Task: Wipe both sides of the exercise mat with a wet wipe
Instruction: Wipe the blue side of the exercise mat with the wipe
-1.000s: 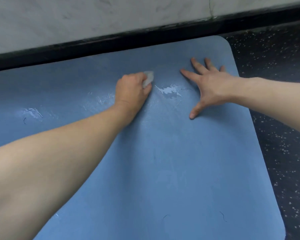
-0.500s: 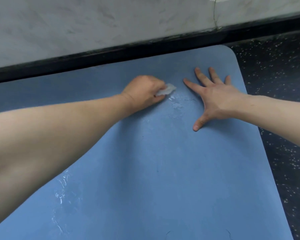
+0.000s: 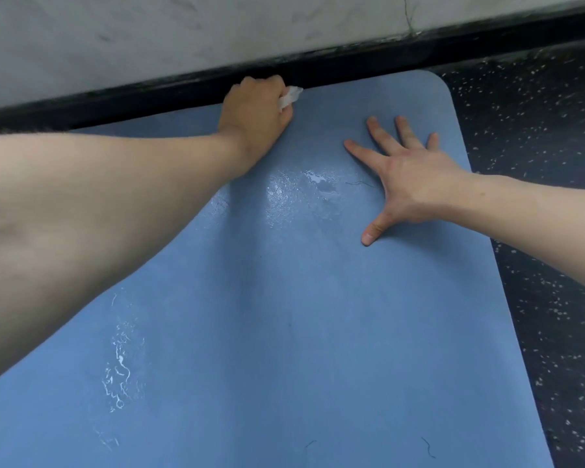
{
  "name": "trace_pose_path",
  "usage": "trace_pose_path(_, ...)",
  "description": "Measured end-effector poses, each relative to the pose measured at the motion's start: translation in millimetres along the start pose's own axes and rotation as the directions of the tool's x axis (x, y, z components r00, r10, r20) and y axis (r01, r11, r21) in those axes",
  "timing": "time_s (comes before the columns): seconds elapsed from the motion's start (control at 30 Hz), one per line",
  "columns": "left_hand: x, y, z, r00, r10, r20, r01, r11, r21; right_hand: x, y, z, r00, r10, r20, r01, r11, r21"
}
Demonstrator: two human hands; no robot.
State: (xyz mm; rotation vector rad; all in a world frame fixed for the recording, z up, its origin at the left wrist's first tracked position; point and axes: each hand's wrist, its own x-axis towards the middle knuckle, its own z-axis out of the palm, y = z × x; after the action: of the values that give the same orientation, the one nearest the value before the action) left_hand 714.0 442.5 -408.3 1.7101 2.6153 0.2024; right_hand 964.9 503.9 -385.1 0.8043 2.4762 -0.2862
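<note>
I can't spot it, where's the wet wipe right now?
In the head view, the wet wipe is gripped in the left hand at the blue exercise mat's far edge, beside the black baseboard.

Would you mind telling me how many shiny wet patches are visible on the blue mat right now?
2. One wet patch glistens between the two arms, just left of the right hand. The other lies nearer the camera, below the left forearm. More may be hidden under the arms.
</note>
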Motion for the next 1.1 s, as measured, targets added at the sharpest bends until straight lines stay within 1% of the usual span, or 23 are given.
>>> trace_pose_path(0.07, -21.4, 24.0, 3.1, 0.979, 0.202, 0.03, -0.201, 0.979, -0.043, -0.5, 0.8, -1.6, 1.0, -0.002, 0.001, 0.002, 1.0, -0.003)
trace_pose_path(0.13, -49.3, 41.5, 7.3, 0.847, 0.499, 0.183, -0.48, 0.866, -0.14, -2.6, 1.0, -1.3, 1.0, -0.004, -0.007, 0.004, 1.0, 0.007)
trace_pose_path(0.17, -51.8, 37.8, 6.2, 0.807, 0.543, 0.231, -0.53, 0.839, -0.123, -4.5, 1.1, -1.0, 1.0, -0.008, -0.011, 0.008, 1.0, 0.016)
trace_pose_path(0.2, -45.7, 30.6, 2.3, 0.83, 0.504, 0.238, -0.503, 0.861, -0.07, -6.7, 1.9, -0.1, 1.0, -0.014, -0.017, 0.015, 0.999, 0.029)
trace_pose_path(0.27, -28.3, 15.5, -2.3, 0.961, 0.234, 0.15, -0.235, 0.972, -0.011, -14.0, 6.1, 2.6, 0.998, -0.039, -0.051, 0.042, 0.997, 0.063)
trace_pose_path(0.3, -29.0, 14.2, -1.7, 0.985, 0.129, 0.117, -0.13, 0.991, 0.002, -18.7, 9.8, 4.9, 0.996, -0.055, -0.073, 0.061, 0.994, 0.086)
trace_pose_path(0.33, -37.2, 19.3, 0.9, 0.984, 0.143, 0.103, -0.144, 0.99, 0.006, -24.7, 13.8, 7.0, 0.994, -0.065, -0.092, 0.076, 0.99, 0.116)
trace_pose_path(0.37, -49.8, 29.6, 3.7, 0.961, 0.257, 0.101, -0.256, 0.966, -0.016, -31.4, 17.3, 9.0, 0.993, -0.063, -0.104, 0.079, 0.985, 0.153)
trace_pose_path(0.43, -84.2, 48.2, 8.3, 0.795, 0.577, 0.188, -0.557, 0.817, -0.15, -46.6, 20.0, 11.9, 0.994, -0.037, -0.102, 0.058, 0.975, 0.214)
trace_pose_path(0.47, -93.7, 46.7, 9.6, 0.719, 0.662, 0.214, -0.637, 0.75, -0.18, -54.1, 18.9, 12.9, 0.996, -0.029, -0.087, 0.047, 0.975, 0.219)
trace_pose_path(0.5, -94.4, 41.3, 6.2, 0.717, 0.656, 0.234, -0.633, 0.754, -0.176, -61.2, 16.1, 14.3, 0.998, -0.028, -0.063, 0.04, 0.977, 0.208)
trace_pose_path(0.6, -71.4, 22.8, -2.7, 0.952, 0.266, 0.154, -0.262, 0.964, -0.043, -78.2, 0.7, 23.8, 0.999, -0.027, 0.036, 0.022, 0.99, 0.14)
trace_pose_path(0.63, -74.1, 24.7, -1.3, 0.98, 0.147, 0.132, -0.145, 0.989, -0.025, -81.7, -4.7, 28.8, 0.997, -0.025, 0.069, 0.017, 0.994, 0.107)
trace_pose_path(0.67, -83.5, 31.8, 0.5, 0.98, 0.147, 0.134, -0.141, 0.989, -0.049, -84.5, -9.7, 33.6, 0.995, -0.027, 0.097, 0.022, 0.998, 0.058)
trace_pose_path(0.73, -115.9, 54.5, 2.3, 0.884, 0.422, 0.203, -0.393, 0.904, -0.168, -87.6, -14.6, 43.5, 0.992, -0.038, 0.12, 0.043, 0.998, -0.044)
trace_pose_path(0.8, -148.5, 63.2, 5.4, 0.649, 0.716, 0.258, -0.655, 0.698, -0.29, -88.4, -13.8, 47.1, 0.992, -0.036, 0.118, 0.044, 0.997, -0.065)
trace_pose_path(0.83, -149.8, 59.1, 3.8, 0.609, 0.754, 0.248, -0.698, 0.657, -0.284, -88.3, -12.9, 46.8, 0.993, -0.036, 0.117, 0.043, 0.997, -0.06)
trace_pose_path(0.87, -143.9, 53.1, -0.5, 0.654, 0.722, 0.227, -0.674, 0.691, -0.261, -88.2, -12.4, 46.2, 0.993, -0.036, 0.116, 0.043, 0.997, -0.057)
trace_pose_path(0.9, -135.0, 47.0, -0.9, 0.771, 0.609, 0.189, -0.573, 0.792, -0.211, -88.1, -12.6, 45.9, 0.993, -0.036, 0.116, 0.043, 0.997, -0.057)
trace_pose_path(0.97, -126.8, 42.4, -5.5, 0.956, 0.236, 0.176, -0.215, 0.968, -0.13, -87.6, -11.9, 47.6, 0.993, -0.032, 0.117, 0.038, 0.998, -0.055)
trace_pose_path(1.0, -133.5, 46.1, -4.5, 0.978, 0.131, 0.164, -0.113, 0.987, -0.115, -87.5, -11.6, 48.5, 0.993, -0.028, 0.117, 0.035, 0.998, -0.052)
trace_pose_path(1.03, -146.5, 53.6, -0.2, 0.98, 0.155, 0.127, -0.135, 0.978, -0.157, -87.4, -11.0, 49.4, 0.993, -0.027, 0.116, 0.033, 0.998, -0.05)
trace_pose_path(1.1, -182.5, 75.2, 1.6, 0.887, 0.452, 0.09, -0.405, 0.857, -0.319, -87.3, -9.9, 50.5, 0.994, -0.028, 0.108, 0.033, 0.998, -0.048)
